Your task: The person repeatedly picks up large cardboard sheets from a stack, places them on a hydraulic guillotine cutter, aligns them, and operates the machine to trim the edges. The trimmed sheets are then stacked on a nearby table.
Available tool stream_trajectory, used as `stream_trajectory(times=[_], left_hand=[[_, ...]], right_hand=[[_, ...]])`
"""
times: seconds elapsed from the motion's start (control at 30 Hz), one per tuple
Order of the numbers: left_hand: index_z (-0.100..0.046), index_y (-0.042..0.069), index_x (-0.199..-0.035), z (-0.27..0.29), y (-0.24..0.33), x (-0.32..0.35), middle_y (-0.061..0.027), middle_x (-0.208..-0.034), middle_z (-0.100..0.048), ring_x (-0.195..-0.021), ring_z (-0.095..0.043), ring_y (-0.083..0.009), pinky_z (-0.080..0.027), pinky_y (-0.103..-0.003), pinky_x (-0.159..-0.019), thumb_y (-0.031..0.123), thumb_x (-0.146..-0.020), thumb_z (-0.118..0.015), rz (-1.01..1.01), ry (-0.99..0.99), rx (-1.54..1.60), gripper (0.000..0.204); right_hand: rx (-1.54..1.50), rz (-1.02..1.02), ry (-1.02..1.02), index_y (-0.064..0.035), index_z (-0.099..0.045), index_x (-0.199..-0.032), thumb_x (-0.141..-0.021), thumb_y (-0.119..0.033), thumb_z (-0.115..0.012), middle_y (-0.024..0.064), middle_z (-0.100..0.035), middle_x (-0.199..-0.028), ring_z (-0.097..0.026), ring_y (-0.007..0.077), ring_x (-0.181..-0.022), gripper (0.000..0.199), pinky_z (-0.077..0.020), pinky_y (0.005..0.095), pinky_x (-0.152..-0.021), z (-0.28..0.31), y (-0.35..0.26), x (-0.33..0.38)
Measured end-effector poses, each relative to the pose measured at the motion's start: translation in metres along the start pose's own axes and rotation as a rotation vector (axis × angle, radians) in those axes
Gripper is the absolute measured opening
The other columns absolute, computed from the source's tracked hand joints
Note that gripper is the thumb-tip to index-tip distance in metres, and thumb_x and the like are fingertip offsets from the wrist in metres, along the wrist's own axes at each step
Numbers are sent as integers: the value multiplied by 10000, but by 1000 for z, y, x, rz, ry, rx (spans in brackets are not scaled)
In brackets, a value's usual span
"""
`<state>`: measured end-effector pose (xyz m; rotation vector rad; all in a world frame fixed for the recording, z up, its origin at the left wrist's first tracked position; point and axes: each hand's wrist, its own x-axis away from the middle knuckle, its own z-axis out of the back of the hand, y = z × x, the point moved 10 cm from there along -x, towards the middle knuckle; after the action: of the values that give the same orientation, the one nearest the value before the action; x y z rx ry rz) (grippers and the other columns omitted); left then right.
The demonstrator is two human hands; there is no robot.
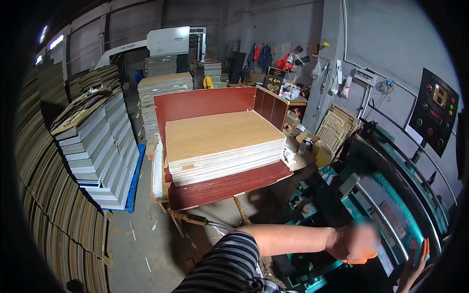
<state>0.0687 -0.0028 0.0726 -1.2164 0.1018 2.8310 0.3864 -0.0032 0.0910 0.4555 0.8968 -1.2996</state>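
My left hand (354, 241) reaches out to the right on a bare forearm with a striped sleeve. It lies blurred over the edge of a green machine (391, 205), fingers curled, with something orange under it. Whether it grips that orange thing I cannot tell. My right hand (414, 266) shows at the lower right edge, fingers spread, with orange at a fingertip, close to the machine's sloped bed. To the left of the machine, a stack of pale wood-grain boards (222, 139) rests on a red-brown table (229, 188) with red-brown back and side walls.
A black control panel (435, 112) with coloured buttons hangs above the machine. Tall stacks of white-edged boards (100, 151) stand on a blue pallet (133, 188) at the left, beside brown sheets (49, 210). More stacks, a white machine and clutter fill the back.
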Motion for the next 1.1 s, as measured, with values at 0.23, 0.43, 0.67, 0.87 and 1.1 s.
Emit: stream_trajectory(times=[0.23, 0.43, 0.67, 0.87, 1.1], left_hand=[[-643, 46, -860, 103, 27, 21, -84, -830, -589, -780, -591, -253, -453, -358, -666, 157, -706, -779, -42, 373, -227, 233], [-696, 23, -991, 172, -16, 71, -97, -869, -657, -786, -625, -294, -500, -375, -722, 106, -731, -776, 241, 501, -405, 284], [-656, 12, -1118, 108, -96, 143, -128, -1168, -627, -1143, -545, -347, -433, -417, -975, 197, -797, -726, 566, 209, -319, 377], [-387, 57, -1447, -17, -137, 246, -148, -1560, -242, -1445, -152, -399, -111, -547, -1164, 743, -750, -564, 774, -686, -355, 994], [-472, 34, -1381, -3, -46, 238, -136, -1533, -289, -1420, -221, -360, -170, -522, -1144, 510, -717, -720, 575, -749, -179, 853]], right_hand=[[34, -116, -76, -16, -543, -1285, -891, -116, -607, 200, -524, -1304, -524, 292, -1201, 412, -449, 395, -1004, -8, -79, -40], [195, -242, -287, -4, -585, -1232, -882, -359, -646, 239, -549, -1287, -545, 403, -1152, 502, -440, 440, -985, -115, -57, -1], [326, -580, -871, -145, -445, -1368, -899, -625, -468, 132, -415, -1431, -373, 347, -1335, 671, -303, 563, -1053, -201, -21, 174], [190, -473, -863, -141, -445, -1363, -830, -715, -488, 144, -409, -1427, -347, 376, -1335, 785, -267, 575, -1045, -145, -118, 249], [385, -258, -697, -50, -579, -1258, -759, -384, -747, 175, -540, -1304, -468, 355, -1244, 623, -378, 473, -1021, -28, -167, 264]])
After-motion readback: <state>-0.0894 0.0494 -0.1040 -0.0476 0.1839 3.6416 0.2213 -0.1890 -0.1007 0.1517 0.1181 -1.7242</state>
